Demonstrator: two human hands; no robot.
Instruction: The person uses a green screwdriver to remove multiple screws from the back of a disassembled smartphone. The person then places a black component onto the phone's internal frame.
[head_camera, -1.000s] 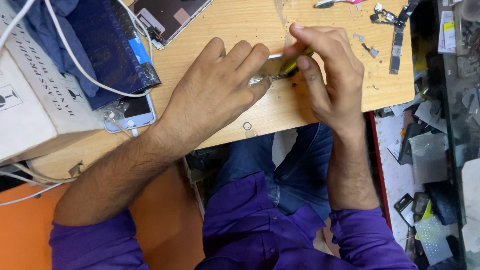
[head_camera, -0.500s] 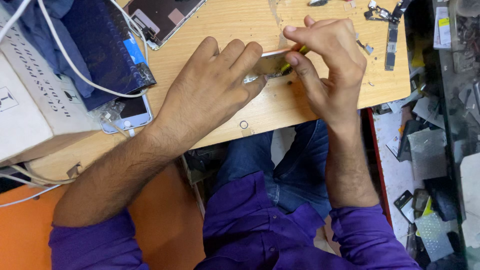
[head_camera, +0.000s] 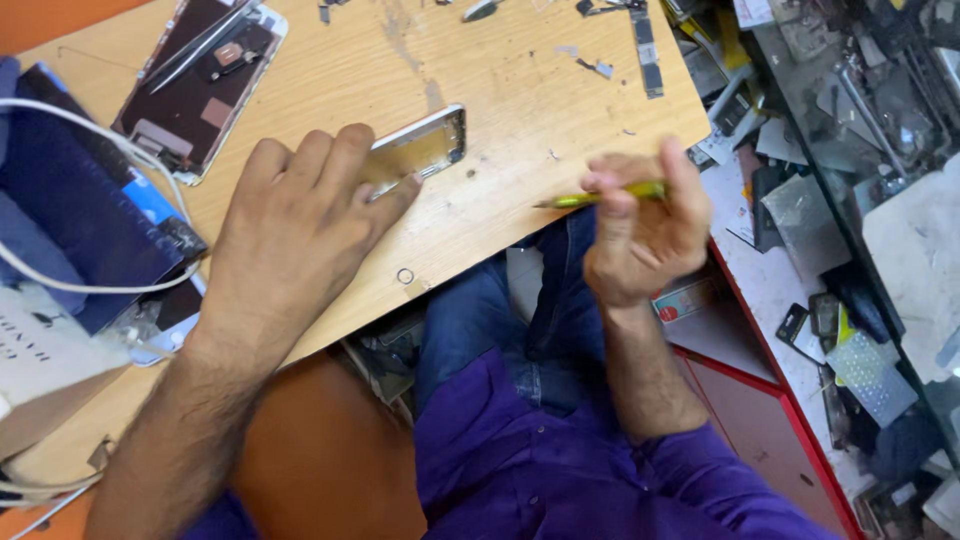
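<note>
My left hand (head_camera: 300, 225) lies flat on a wooden table (head_camera: 520, 110), its fingers pressing on the lower end of an opened phone body (head_camera: 425, 145) with a silver frame. My right hand (head_camera: 645, 225) is lifted off the table near its front right edge and grips a yellow-green screwdriver (head_camera: 600, 197), tip pointing left. The screwdriver tip is apart from the phone body.
A detached phone screen (head_camera: 200, 85) lies at the back left beside a dark blue cloth (head_camera: 70, 210) and white cables (head_camera: 60, 280). A small ring (head_camera: 405, 275) sits near the table edge. Small parts are scattered at the back, and a cluttered shelf (head_camera: 850, 200) of phone parts is on the right.
My right hand has pulled the screwdriver away from the phone body, to the right and off the table. My left hand still holds the phone down. The view has shifted.
</note>
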